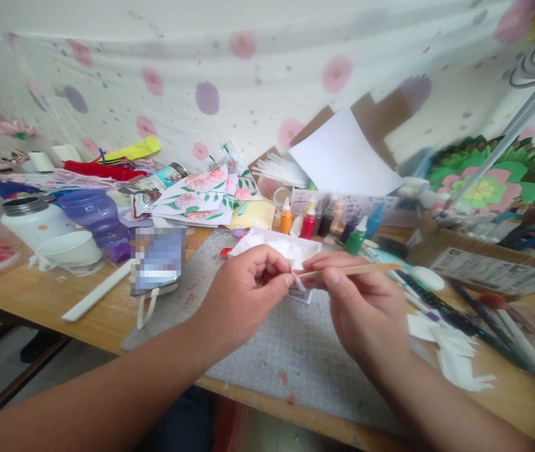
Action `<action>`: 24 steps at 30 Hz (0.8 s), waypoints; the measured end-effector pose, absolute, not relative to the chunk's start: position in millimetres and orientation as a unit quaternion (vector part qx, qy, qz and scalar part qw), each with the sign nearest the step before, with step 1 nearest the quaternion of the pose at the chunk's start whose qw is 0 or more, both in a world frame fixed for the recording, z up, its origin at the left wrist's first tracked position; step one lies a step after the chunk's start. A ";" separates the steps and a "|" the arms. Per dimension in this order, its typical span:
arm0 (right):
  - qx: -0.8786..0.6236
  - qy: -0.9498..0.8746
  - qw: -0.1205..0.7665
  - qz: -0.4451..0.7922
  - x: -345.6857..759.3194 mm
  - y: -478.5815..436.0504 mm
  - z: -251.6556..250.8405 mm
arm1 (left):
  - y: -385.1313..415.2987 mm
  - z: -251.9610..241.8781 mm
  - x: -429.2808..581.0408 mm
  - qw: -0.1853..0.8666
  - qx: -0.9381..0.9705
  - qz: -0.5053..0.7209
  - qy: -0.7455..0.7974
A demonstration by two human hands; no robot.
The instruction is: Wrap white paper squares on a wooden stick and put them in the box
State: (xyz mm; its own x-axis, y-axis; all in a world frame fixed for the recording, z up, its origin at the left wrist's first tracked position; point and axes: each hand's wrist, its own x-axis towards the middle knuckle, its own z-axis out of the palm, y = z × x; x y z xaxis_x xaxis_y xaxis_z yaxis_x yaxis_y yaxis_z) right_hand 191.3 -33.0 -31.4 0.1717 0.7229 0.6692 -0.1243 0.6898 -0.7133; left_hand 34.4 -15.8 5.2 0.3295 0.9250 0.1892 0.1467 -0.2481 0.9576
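Near centre, over cutting mat (295, 351): left hand (243, 295) pinches paper piece (301, 287); right hand (365, 304) grips wooden stick (361, 270). Far: paint bottles (308, 221) holding orange, red, green liquid. White cup (72, 251) left, contents unseen.

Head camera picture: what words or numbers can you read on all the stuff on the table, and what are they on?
No text can be read.
The label on the cardboard box: print, too blurred.
The sheet behind the paint bottles: handwriting, too small.
The cutting mat: red marks, too blurred.
The wooden stick in the right hand and the paper scrap in the left hand: no writing visible.
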 end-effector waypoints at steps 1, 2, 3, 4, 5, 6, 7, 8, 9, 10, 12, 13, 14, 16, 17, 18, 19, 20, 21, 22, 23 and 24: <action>-0.263 -0.572 0.719 0.295 191.3 -32.9 -31.3 | -15.8 5.1 34.4 0.466 0.668 0.420 0.399; -0.263 -0.572 0.718 0.296 191.2 -32.8 -31.3 | -15.9 5.0 34.3 0.468 0.666 0.423 0.398; -0.263 -0.570 0.719 0.298 191.1 -32.6 -31.2 | -16.0 4.9 34.2 0.471 0.664 0.425 0.396; -0.262 -0.569 0.720 0.301 191.0 -32.6 -31.2 | -16.3 4.9 34.2 0.474 0.661 0.427 0.394; -0.260 -0.566 0.720 0.306 190.9 -32.5 -31.2 | -16.6 5.0 34.1 0.478 0.659 0.428 0.393; -0.258 -0.564 0.720 0.312 190.9 -32.5 -31.1 | -16.9 5.2 34.1 0.483 0.656 0.429 0.392; -0.257 -0.561 0.719 0.319 190.9 -32.6 -31.0 | -17.3 5.6 34.1 0.489 0.652 0.429 0.389; -0.256 -0.558 0.719 0.326 190.9 -32.8 -30.8 | -17.6 6.0 34.2 0.496 0.648 0.430 0.386; -0.256 -0.556 0.718 0.332 190.8 -33.0 -30.6 | -17.7 6.5 34.2 0.504 0.644 0.430 0.382; -0.257 -0.554 0.717 0.335 190.8 -33.2 -30.3 | -17.8 7.0 34.3 0.512 0.640 0.430 0.379; -0.258 -0.550 0.719 0.337 190.6 -33.7 -29.9 | -17.5 7.6 34.1 0.523 0.632 0.432 0.375; -0.259 -0.548 0.720 0.337 190.5 -34.0 -29.7 | -17.2 7.6 34.0 0.528 0.628 0.432 0.375; -0.259 -0.546 0.721 0.340 190.3 -34.2 -29.6 | -16.9 7.4 33.7 0.532 0.624 0.433 0.375; -0.260 -0.539 0.720 0.351 190.1 -34.5 -29.7 | -16.5 6.6 33.0 0.536 0.620 0.433 0.374; -0.259 -0.537 0.719 0.358 190.0 -34.7 -29.8 | -16.4 6.1 32.7 0.536 0.620 0.433 0.375; -0.258 -0.537 0.717 0.363 190.0 -34.8 -29.9 | -16.3 5.6 32.4 0.536 0.620 0.433 0.376; -0.254 -0.538 0.715 0.367 190.0 -34.9 -30.0 | -16.3 5.1 32.2 0.536 0.619 0.433 0.377; -0.250 -0.540 0.714 0.369 190.1 -35.0 -30.0 | -16.2 4.8 32.1 0.538 0.617 0.433 0.378; -0.247 -0.541 0.714 0.371 190.1 -35.2 -29.9 | -16.1 4.5 32.2 0.541 0.614 0.433 0.378; -0.245 -0.540 0.713 0.373 190.2 -35.4 -29.7 | -15.9 4.4 32.3 0.546 0.611 0.433 0.376; -0.246 -0.539 0.713 0.375 190.2 -35.6 -29.5 | -15.8 4.3 32.4 0.550 0.608 0.433 0.374; -0.248 -0.537 0.712 0.378 190.2 -35.7 -29.2 | -15.6 4.1 32.6 0.554 0.606 0.433 0.372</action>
State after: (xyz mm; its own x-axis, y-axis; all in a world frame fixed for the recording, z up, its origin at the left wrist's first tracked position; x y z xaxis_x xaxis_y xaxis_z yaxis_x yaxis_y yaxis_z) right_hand 190.2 -35.7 -29.2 0.1373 0.8043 0.5781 -0.2718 0.5918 -0.7588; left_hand 32.6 -15.6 4.1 0.3479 0.9307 0.1126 -0.0299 -0.1091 0.9936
